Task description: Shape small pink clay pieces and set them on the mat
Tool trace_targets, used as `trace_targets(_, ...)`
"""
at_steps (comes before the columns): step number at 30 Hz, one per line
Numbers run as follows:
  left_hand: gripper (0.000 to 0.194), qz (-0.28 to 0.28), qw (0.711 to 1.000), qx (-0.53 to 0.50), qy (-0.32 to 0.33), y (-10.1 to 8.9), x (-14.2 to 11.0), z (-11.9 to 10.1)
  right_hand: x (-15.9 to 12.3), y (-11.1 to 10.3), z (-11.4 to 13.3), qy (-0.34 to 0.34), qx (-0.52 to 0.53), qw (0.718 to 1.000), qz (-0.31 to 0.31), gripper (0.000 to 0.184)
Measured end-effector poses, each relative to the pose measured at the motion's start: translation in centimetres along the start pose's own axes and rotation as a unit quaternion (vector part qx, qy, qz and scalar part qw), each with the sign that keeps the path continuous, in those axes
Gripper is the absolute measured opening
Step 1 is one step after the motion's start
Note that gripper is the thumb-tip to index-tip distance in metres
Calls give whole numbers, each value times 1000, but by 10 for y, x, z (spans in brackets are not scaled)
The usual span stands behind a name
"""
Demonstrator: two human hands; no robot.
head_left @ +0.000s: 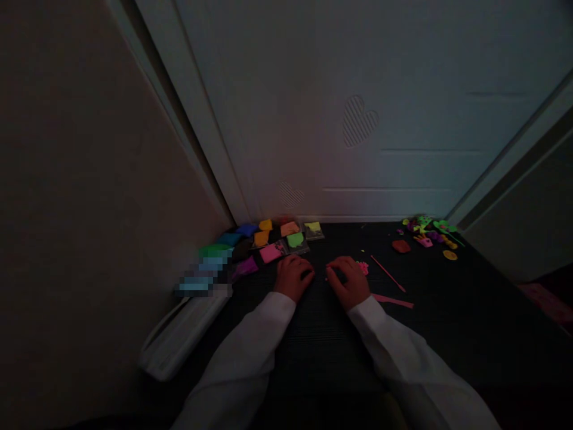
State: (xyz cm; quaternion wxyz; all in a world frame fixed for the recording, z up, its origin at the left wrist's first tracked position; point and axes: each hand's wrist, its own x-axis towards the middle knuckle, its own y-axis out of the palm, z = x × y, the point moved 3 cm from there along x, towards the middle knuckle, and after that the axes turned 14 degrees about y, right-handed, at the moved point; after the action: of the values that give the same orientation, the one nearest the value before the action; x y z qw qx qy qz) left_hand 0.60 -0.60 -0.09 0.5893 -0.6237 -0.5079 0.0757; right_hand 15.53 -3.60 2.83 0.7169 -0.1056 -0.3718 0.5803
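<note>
My left hand (293, 278) rests on the dark table, its thumb and forefinger curled together in a pinch. Facing it across a small gap, my right hand (350, 282) has its thumb and forefinger pinched too. Whatever either pinch holds is too small and dark to make out. Just beyond the right hand lies a pink flower-like clay piece (363, 268), partly hidden by its fingers. A thin pink modelling stick (387, 273) and a flat pink clay knife (396, 301) lie to its right. The pink clay packet (271, 252) is nearest my left hand.
Several coloured clay packets, including a green packet (296, 240) and an orange packet (261, 239), line the back left. A white case (188, 331) stands at left. Small clay figures (424, 240), a red lump (401, 246) and a yellow disc (450, 255) lie right. A white door (286, 119) rises behind.
</note>
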Motion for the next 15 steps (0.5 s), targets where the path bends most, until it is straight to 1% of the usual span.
trace_targets(4,14,-33,999,-15,-17,1,6,2,1,0,-2,6,2,1000,-8,9)
trace_targets(9,17,-98,993,-49,-36,1,9,4,1,-1,0,2,9,1000,1,11)
trace_targets(12,21,-126,988,-78,-48,-7,7,8,1,-3,0,6,12,1000,-4,14)
trace_targets(13,22,-138,984,-93,-63,-11,5,11,1,-3,-1,7,12,1000,-8,15)
trace_targets(15,22,-170,969,-138,-115,-20,0,23,3,-5,-3,7,10,1000,-16,16)
